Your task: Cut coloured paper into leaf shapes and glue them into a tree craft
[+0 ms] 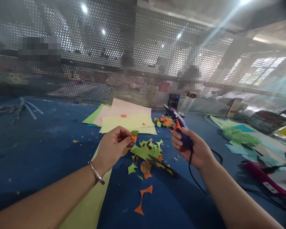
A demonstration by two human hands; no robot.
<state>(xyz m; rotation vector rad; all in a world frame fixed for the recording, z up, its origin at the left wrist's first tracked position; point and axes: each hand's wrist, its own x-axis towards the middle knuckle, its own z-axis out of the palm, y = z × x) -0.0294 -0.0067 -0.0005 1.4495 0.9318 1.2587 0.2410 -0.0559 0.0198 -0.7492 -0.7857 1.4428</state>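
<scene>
My left hand (116, 143) pinches a small green and orange paper piece (134, 135) between thumb and fingers. In my right hand (193, 144) is a blue hot glue gun (186, 136) with an orange trigger, its nozzle pointing up and away to the left. Its black cord hangs below my wrist. Between my hands lies a heap of green paper scraps (143, 151) with some orange bits. Thread snips (165, 168) rest across the near side of the heap, beside a round wooden disc (145, 167). An orange paper offcut (141, 200) lies nearer to me.
Yellow, pink and green paper sheets (128, 124) are stacked behind the heap. A long yellow-green sheet (90, 203) runs under my left forearm. At right sit a magenta power strip (268, 179), more papers (243, 136) and a clear tube (188, 103). A perforated metal screen (90, 63) closes the back.
</scene>
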